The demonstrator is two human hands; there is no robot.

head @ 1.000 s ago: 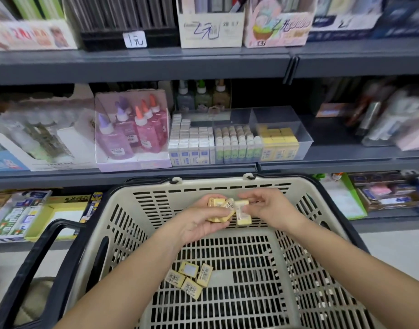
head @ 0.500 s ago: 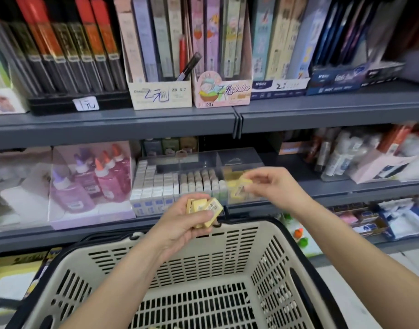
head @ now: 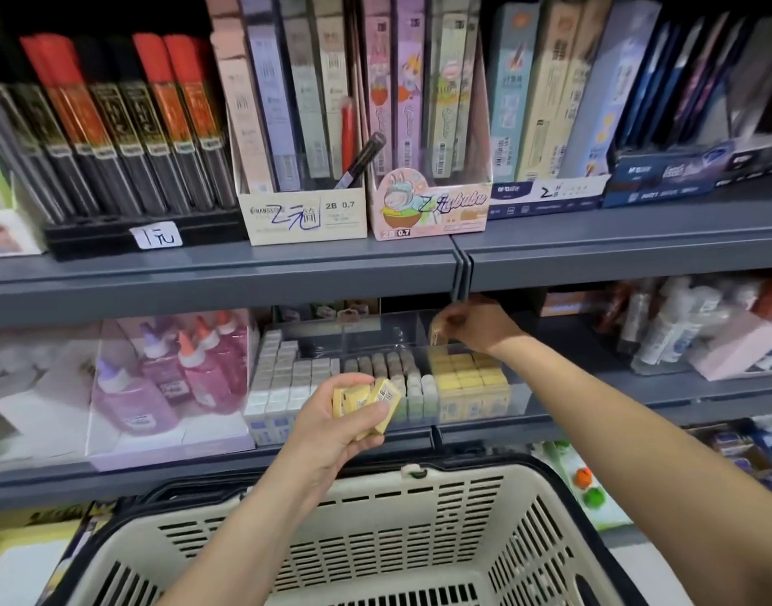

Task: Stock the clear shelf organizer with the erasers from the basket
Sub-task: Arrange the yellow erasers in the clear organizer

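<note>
At centre right, the right hand (head: 476, 325) pinches one yellow eraser (head: 436, 332) in its fingers (head: 452, 320) over the yellow rows of the clear shelf organizer (head: 517, 395), apparently to add it there. Mid-frame, the left hand (head: 331, 426) clutches spare erasers (head: 362, 402) above the basket (head: 463, 471), likely as ready supply.

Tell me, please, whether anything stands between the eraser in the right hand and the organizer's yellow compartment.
Nothing visible does: the right hand holds the small yellow boxed eraser above the open right compartment of the clear plastic organizer.
</note>
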